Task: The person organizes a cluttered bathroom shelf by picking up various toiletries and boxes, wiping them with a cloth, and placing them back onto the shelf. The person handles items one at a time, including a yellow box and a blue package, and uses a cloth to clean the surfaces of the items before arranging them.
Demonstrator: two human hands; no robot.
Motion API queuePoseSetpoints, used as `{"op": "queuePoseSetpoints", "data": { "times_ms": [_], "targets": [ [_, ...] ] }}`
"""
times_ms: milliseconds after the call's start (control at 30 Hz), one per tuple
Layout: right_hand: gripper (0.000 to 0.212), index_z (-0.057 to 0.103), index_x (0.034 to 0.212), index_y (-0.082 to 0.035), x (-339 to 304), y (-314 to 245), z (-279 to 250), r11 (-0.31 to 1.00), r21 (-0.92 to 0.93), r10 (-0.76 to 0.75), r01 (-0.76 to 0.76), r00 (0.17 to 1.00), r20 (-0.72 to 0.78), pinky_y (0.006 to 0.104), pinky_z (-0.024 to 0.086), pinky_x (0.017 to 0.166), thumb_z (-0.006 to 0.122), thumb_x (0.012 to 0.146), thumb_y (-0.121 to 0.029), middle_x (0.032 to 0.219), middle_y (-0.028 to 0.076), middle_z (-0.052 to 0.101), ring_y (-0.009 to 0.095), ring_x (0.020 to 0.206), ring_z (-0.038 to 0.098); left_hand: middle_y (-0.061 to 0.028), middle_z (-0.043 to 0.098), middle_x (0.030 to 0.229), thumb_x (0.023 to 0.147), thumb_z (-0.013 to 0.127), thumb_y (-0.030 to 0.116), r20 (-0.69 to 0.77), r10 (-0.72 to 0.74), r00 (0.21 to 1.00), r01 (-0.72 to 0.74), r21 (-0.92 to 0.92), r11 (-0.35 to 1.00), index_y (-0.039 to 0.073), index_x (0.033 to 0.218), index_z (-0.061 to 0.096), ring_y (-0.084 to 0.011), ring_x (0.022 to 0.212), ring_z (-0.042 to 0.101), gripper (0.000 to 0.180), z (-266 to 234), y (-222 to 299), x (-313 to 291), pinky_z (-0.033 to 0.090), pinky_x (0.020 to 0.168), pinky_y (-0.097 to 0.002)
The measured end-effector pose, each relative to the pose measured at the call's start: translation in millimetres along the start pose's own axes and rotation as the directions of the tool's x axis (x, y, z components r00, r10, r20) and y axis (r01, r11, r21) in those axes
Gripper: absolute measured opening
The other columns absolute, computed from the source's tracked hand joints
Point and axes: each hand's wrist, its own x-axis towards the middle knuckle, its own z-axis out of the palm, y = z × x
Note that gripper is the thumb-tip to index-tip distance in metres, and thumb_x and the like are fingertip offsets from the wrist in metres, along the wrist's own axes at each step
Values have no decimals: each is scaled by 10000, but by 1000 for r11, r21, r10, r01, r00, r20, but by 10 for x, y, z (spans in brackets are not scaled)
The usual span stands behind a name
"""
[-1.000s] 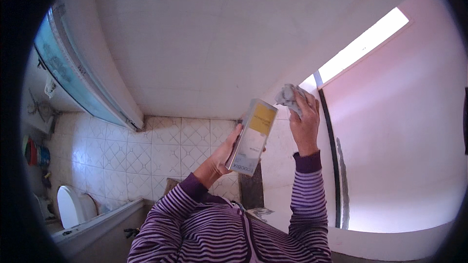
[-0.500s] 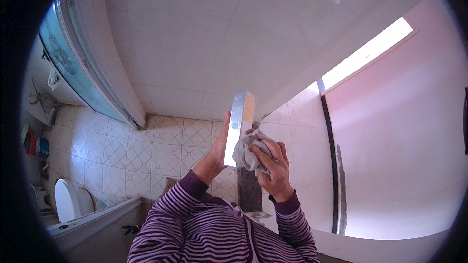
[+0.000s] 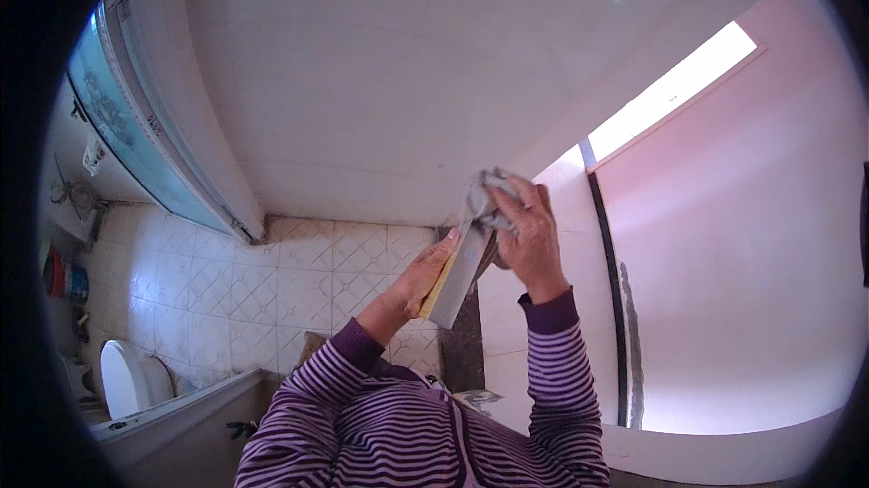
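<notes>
Held out in front of my chest is a long, narrow box-shaped piece (image 3: pixel 460 284), with a silvery-grey face and a yellow side. My left hand (image 3: pixel 418 282) grips it along the left edge, thumb up against its side. A crumpled greyish-white cloth (image 3: pixel 489 196) is bunched in my right hand (image 3: pixel 534 239), whose fingers are closed round it. The cloth lies against the far end of the piece and hides that end.
A large pale wall panel (image 3: pixel 344 81) rises just beyond my hands. At the left are a curved glass shower door (image 3: pixel 122 121), a white toilet (image 3: pixel 127 379) and a blue bucket (image 3: pixel 78 280). A tiled floor (image 3: pixel 303 257) lies below; a bright window (image 3: pixel 679 94) is at the right.
My right hand and the cloth have moved up to the far end of the piece. The piece has turned, its far end leaning right, and its yellow side now shows at the left.
</notes>
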Motion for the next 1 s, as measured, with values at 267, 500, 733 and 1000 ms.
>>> {"op": "queuePoseSetpoints", "data": {
  "times_ms": [267,500,733,1000],
  "targets": [
    [537,612,1203,-160,-522,-489,-16,963,147,-250,227,955,159,445,401,982,606,676,-58,1191,100,524,304,1037,502,-60,618,872,951,417,544,112,-27,993,63,-327,943,62,1100,567,-134,716,622,526,-85,14,51,535,597,-253],
    [494,624,1167,-106,-194,153,-71,997,-52,-55,55,998,-4,434,424,961,618,676,-58,1168,121,547,317,1065,499,-35,601,858,948,423,552,216,-33,976,37,-15,999,58,1143,555,-107,653,583,547,-119,-254,8,502,562,-248],
    [452,604,1223,-116,-494,-123,-215,963,266,-22,33,999,-44,451,392,962,538,779,-171,1286,108,529,312,1198,461,-52,595,934,961,419,506,151,64,986,-41,-155,987,40,1278,456,-143,770,583,565,63,67,-81,497,654,-267],
    [479,646,1126,-121,-309,-220,-54,996,15,-94,93,994,53,406,421,976,626,653,-52,1168,118,543,296,1090,497,-65,622,967,973,439,448,225,-64,972,91,-110,990,71,1219,544,-133,733,600,462,-278,-255,113,547,635,-277]
  ]
}}
